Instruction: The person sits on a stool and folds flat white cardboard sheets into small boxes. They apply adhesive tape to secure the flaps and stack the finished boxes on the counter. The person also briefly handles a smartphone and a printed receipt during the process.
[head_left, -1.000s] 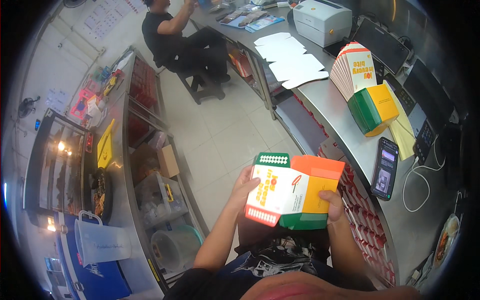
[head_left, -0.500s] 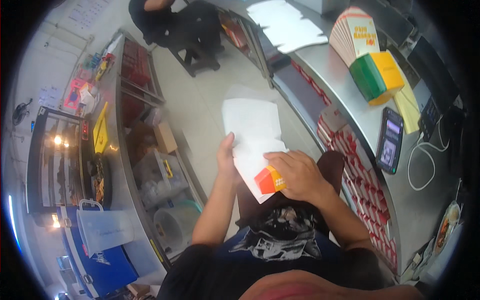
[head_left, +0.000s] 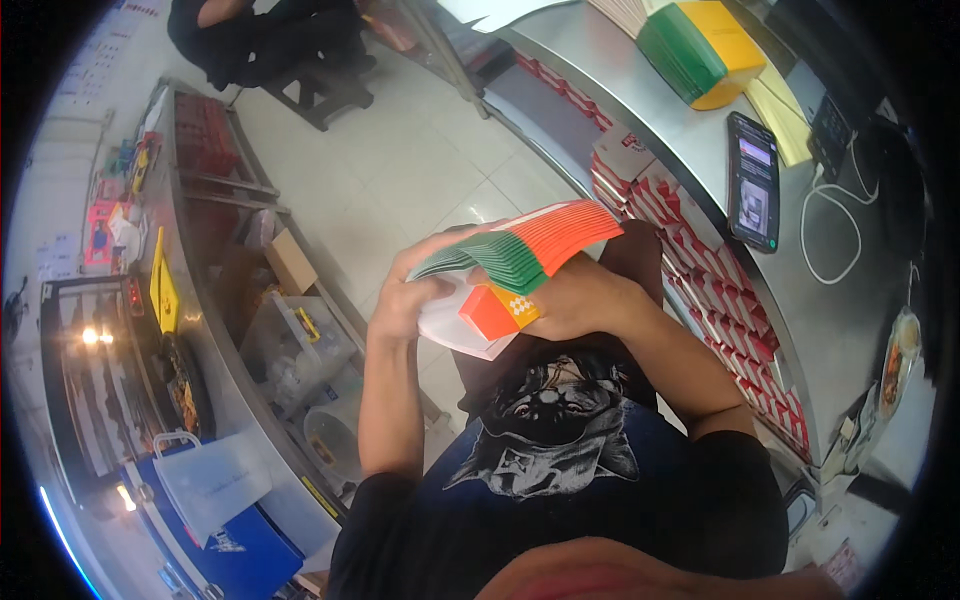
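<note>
Carton stack (head_left: 560, 240) bent, left fingers (head_left: 425, 291) around one edge, right fingers (head_left: 553, 306) beneath

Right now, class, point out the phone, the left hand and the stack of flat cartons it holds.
Phone (head_left: 754, 183), head view: middle of its screen.
Left hand (head_left: 400, 300), head view: middle of the hand.
Stack of flat cartons (head_left: 514, 264), head view: fanned green edges.

White lettering is borne by the blue cooler (head_left: 250, 555), and a faint line of writing by the clear jug (head_left: 215, 480). On the phone (head_left: 752, 190), near the front edge of the bench (head_left: 775, 310), lit text is shown, too small to be read. Below that edge, red print is carried by a white carton (head_left: 622, 153). Posted sheets (head_left: 118, 45) are marked illegibly.
</note>
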